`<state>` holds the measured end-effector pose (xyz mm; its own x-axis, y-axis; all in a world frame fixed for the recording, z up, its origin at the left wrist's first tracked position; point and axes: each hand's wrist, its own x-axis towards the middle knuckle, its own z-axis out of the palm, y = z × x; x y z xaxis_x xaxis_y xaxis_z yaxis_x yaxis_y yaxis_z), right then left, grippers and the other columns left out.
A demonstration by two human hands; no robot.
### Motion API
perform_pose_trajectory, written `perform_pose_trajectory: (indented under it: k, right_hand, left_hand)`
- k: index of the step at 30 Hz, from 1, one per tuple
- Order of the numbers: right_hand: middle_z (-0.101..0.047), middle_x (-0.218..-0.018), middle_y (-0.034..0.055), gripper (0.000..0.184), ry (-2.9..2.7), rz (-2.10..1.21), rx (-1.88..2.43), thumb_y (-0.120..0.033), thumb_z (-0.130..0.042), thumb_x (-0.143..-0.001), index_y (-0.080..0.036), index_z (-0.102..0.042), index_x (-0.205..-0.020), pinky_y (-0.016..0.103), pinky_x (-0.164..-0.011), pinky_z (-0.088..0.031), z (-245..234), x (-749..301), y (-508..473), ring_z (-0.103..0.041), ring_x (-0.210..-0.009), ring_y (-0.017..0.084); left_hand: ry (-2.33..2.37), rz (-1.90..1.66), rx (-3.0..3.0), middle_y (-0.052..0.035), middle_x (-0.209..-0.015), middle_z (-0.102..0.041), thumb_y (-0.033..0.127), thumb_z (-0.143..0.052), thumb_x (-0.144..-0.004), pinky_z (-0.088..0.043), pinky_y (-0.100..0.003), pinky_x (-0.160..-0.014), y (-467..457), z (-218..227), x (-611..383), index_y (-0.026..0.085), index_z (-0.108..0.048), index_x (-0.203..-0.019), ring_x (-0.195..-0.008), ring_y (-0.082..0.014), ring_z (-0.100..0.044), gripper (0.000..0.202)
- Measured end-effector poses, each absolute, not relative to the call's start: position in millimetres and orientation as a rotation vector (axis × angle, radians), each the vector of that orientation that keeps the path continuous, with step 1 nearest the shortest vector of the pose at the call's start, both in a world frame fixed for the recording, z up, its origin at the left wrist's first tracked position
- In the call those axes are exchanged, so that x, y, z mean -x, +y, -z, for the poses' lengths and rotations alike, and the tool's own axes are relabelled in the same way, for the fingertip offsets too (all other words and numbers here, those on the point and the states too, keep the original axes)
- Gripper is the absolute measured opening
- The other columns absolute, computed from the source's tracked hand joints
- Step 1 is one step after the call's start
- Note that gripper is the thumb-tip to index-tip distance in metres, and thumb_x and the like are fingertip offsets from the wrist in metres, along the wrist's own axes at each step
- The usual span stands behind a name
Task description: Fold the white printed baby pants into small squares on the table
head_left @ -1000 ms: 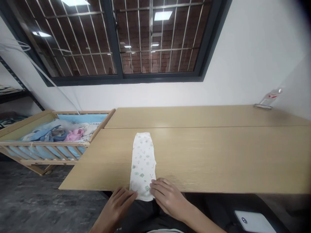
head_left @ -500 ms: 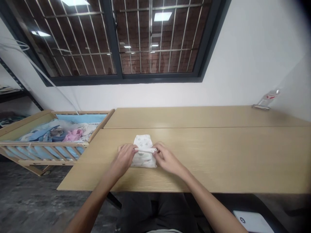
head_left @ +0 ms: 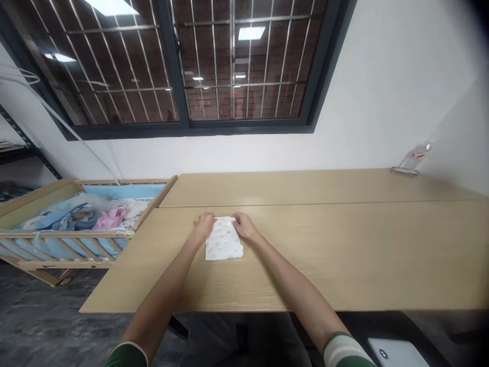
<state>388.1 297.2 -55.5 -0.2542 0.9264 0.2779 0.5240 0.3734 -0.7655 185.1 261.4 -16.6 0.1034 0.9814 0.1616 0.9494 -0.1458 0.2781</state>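
A small white baby garment [head_left: 223, 243] with a pale green print lies folded in half on the wooden table [head_left: 344, 255]. My left hand [head_left: 204, 225] pinches its far left corner. At the far right corner my right hand [head_left: 243, 226] pinches the cloth too. Both arms reach forward over the table's near edge.
A wooden cot [head_left: 76, 224] with blue bedding and pink clothes stands to the left of the table. A clear plastic bottle [head_left: 412, 157] lies at the far right by the wall. A white device [head_left: 397, 352] shows at the bottom right. A barred window fills the wall above.
My hands took the garment's near end and carried it away from me to the far end, so it now lies folded in half. The camera tilted slightly.
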Motion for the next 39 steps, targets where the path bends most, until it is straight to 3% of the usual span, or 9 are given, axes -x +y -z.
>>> perform_pose_trajectory:
  k: [3,7,11,13,17,20,24,30,39]
  right_hand:
    - [-0.07,-0.089,0.0052,0.022,-1.891,-0.677,1.252,-0.014,-0.059,-0.084,-0.015,-0.07,-0.104,0.032,-0.082,-0.051,64,-385,300,-0.062,-0.081,0.018]
    - [-0.07,-0.099,0.0079,0.028,-1.861,-0.687,1.273,-0.017,-0.059,-0.086,-0.014,-0.068,-0.112,0.033,-0.085,-0.053,66,-386,301,-0.064,-0.084,0.018]
    - [-0.065,-0.125,0.0144,0.039,-1.86,-0.594,1.24,-0.025,-0.054,-0.094,-0.014,-0.06,-0.131,0.039,-0.1,-0.051,52,-391,290,-0.064,-0.109,0.022]
    - [-0.06,-0.135,0.0161,0.043,-1.986,-0.502,1.115,-0.031,-0.05,-0.099,-0.015,-0.056,-0.138,0.043,-0.109,-0.046,38,-391,275,-0.059,-0.123,0.025]
    - [-0.049,-0.155,0.0133,0.05,-2.423,-0.439,0.708,-0.041,-0.043,-0.105,-0.02,-0.048,-0.15,0.048,-0.122,-0.032,8,-379,231,-0.041,-0.146,0.026]
    - [-0.036,-0.165,0.0071,0.052,-2.668,-0.506,0.426,-0.042,-0.037,-0.108,-0.024,-0.042,-0.155,0.045,-0.127,-0.021,-1,-368,202,-0.025,-0.155,0.022]
    - [-0.026,-0.169,0.0025,0.054,-2.838,-0.667,0.295,-0.044,-0.032,-0.109,-0.026,-0.035,-0.159,0.039,-0.129,-0.013,7,-364,186,-0.017,-0.157,0.017]
    - [-0.027,-0.168,0.004,0.056,-2.855,-0.912,0.363,-0.049,-0.03,-0.109,-0.026,-0.035,-0.159,0.04,-0.129,-0.014,24,-369,199,-0.019,-0.157,0.02]
    - [-0.016,-0.17,0.0025,0.063,-2.963,-0.674,0.606,-0.056,-0.029,-0.107,-0.028,-0.023,-0.163,0.045,-0.129,-0.003,40,-366,260,-0.01,-0.159,0.023]
  left_hand:
    - [2.043,-0.445,-2.224,-0.0094,-0.118,-0.068,0.031,-0.045,-0.104,-0.043,-0.043,-0.102,262,21,-188,0.017,-0.065,-0.113,-0.114,-0.0239,-0.061,0.026]
    - [2.134,-0.465,-2.217,-0.0157,-0.13,-0.063,0.026,-0.036,-0.104,-0.04,-0.041,-0.103,246,9,-193,0.018,-0.061,-0.127,-0.122,-0.0277,-0.057,0.034]
    - [2.201,-0.456,-2.241,-0.0211,-0.124,-0.064,0.032,-0.034,-0.104,-0.043,-0.045,-0.099,185,5,-210,0.011,-0.061,-0.126,-0.117,-0.033,-0.058,0.041]
    - [2.194,-0.447,-2.275,-0.0204,-0.125,-0.065,0.038,-0.037,-0.103,-0.044,-0.045,-0.098,143,15,-227,0.011,-0.062,-0.126,-0.115,-0.0334,-0.06,0.043]
    - [2.265,-0.628,-2.411,-0.0255,-0.147,-0.052,0.043,-0.044,-0.1,-0.041,-0.052,-0.106,79,48,-262,0.005,-0.053,-0.142,-0.133,-0.0399,-0.048,0.057]
    - [2.28,-0.682,-2.416,-0.0258,-0.142,-0.057,0.044,-0.046,-0.099,-0.04,-0.054,-0.109,67,64,-276,0.004,-0.057,-0.139,-0.134,-0.0409,-0.049,0.058]
    - [2.244,-0.699,-2.395,-0.0208,-0.127,-0.069,0.039,-0.048,-0.098,-0.039,-0.056,-0.11,70,72,-275,0.01,-0.069,-0.129,-0.122,-0.0393,-0.058,0.047]
    - [2.255,-0.77,-2.435,-0.0226,-0.129,-0.067,0.039,-0.051,-0.097,-0.039,-0.055,-0.113,71,73,-270,0.009,-0.069,-0.127,-0.126,-0.0382,-0.056,0.046]
    - [2.231,-0.772,-2.354,-0.0167,-0.148,-0.056,0.045,-0.051,-0.099,-0.037,-0.056,-0.115,70,67,-263,0.021,-0.063,-0.138,-0.14,-0.0392,-0.045,0.047]
